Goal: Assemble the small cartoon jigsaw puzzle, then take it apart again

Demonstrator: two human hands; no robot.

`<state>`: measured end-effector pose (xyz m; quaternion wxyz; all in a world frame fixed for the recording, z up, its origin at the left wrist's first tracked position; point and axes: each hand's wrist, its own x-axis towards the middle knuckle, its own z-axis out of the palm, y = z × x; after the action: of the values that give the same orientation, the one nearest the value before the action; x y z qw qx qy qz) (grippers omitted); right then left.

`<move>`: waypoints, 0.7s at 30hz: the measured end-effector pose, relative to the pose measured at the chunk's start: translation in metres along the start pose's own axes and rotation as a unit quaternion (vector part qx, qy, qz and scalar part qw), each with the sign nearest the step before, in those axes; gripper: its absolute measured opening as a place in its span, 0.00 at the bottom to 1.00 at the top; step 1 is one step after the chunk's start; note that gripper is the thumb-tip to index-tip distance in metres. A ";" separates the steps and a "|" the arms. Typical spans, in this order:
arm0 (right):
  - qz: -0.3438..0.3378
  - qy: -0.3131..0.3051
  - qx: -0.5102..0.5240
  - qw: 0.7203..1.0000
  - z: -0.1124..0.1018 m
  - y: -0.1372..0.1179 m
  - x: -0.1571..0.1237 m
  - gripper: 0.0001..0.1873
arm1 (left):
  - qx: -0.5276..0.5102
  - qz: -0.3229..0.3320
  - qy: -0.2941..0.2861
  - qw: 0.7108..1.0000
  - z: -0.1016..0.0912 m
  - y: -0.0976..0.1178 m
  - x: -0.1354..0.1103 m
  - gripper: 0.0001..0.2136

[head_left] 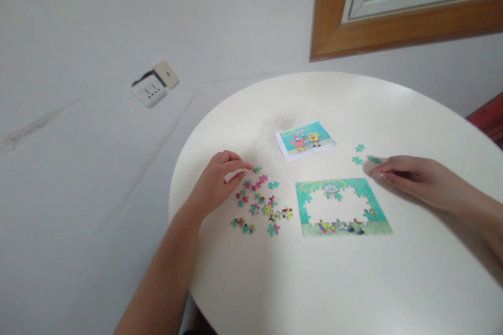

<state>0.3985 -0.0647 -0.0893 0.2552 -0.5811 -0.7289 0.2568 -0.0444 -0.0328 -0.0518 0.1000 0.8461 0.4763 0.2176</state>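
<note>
My left hand (222,178) reaches over the left side of the table with its thumb and index finger apart. Its index fingertip touches a small green and yellow puzzle piece (257,170) at the top of a scatter of loose pink, green and yellow pieces (259,198). My right hand (408,175) rests at the right, fingers loosely bent, no piece visible between them. Close by its fingertips lie a few teal pieces (357,160). Between the hands is a partly assembled cartoon puzzle (341,227), its border joined around an open middle.
A cartoon picture card (304,138) with a white edge lies behind the puzzle on the round white table (314,282). The wall carries a socket (149,90) at the left. A wood-framed window (332,36) is at the upper right.
</note>
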 end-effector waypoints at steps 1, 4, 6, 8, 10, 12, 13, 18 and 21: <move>-0.003 -0.021 0.007 1.000 0.000 0.000 0.000 0.19 | -0.002 0.002 -0.002 1.000 0.000 -0.001 0.000 0.10; -0.006 -0.052 0.014 0.999 -0.001 0.000 0.000 0.19 | -0.008 0.014 -0.008 1.000 0.002 -0.004 -0.001 0.11; -0.009 -0.046 0.016 0.999 -0.001 -0.001 0.001 0.19 | -0.008 0.023 -0.003 1.000 0.003 -0.007 -0.001 0.11; -0.010 -0.043 0.018 0.999 -0.002 -0.002 0.001 0.19 | 0.000 0.028 0.006 1.000 0.001 -0.011 -0.001 0.11; -0.007 -0.042 0.014 0.999 -0.001 -0.002 0.001 0.20 | 0.012 0.021 0.022 0.999 -0.001 -0.016 -0.001 0.11; -0.008 -0.039 0.013 0.999 -0.001 -0.001 0.001 0.20 | 0.022 0.007 0.041 0.999 -0.004 -0.019 -0.002 0.11; -0.010 -0.038 0.015 0.999 -0.001 0.000 0.001 0.21 | 0.025 0.002 0.050 0.998 -0.004 -0.021 -0.002 0.11; -0.018 -0.035 0.025 0.999 0.000 0.005 0.002 0.20 | 0.021 0.009 0.055 0.998 -0.003 -0.020 -0.002 0.11; -0.017 -0.039 0.032 0.999 0.000 0.004 0.001 0.20 | 0.018 0.018 0.047 0.999 -0.004 -0.018 -0.001 0.10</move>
<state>0.4011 -0.0627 -0.0917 0.2491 -0.5494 -0.7397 0.2983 -0.0605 -0.0243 -0.0558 0.0585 0.8450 0.4687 0.2507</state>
